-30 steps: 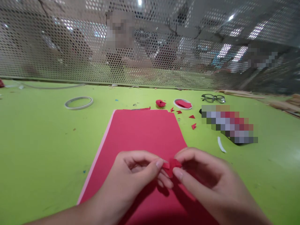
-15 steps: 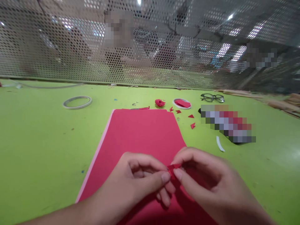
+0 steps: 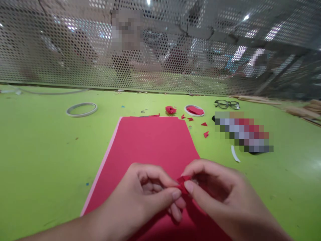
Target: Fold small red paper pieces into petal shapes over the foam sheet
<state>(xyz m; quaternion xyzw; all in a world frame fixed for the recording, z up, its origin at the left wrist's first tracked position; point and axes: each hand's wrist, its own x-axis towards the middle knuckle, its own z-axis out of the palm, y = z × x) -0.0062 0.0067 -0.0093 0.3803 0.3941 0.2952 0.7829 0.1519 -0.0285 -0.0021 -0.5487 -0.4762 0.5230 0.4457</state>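
Between my two hands is a small folded red paper piece (image 3: 184,180), partly covered by fingertips. My left hand (image 3: 150,190) pinches its left side with thumb and forefinger, the other fingers curled beneath. From the other side, my right hand (image 3: 220,187) grips it between thumb and forefinger. Both hands are over a red paper sheet (image 3: 150,140) that lies on a paler pink one. Past the sheet's far edge sits a round pleated red paper piece (image 3: 171,110). Several small folded red triangles (image 3: 204,124) are scattered to its right.
A white ring (image 3: 194,110) at the back surrounds red paper pieces. Another tape ring (image 3: 81,109) lies at left. Eyeglasses (image 3: 227,104), a blurred-out oblong object (image 3: 243,132) and a white strip (image 3: 235,154) are at right. A perforated metal screen (image 3: 150,73) borders the green table (image 3: 45,150).
The folded red paper has turned slightly, and more of its upper face shows. My left fingertips have shifted slightly down and left. The objects on the table have stayed put.
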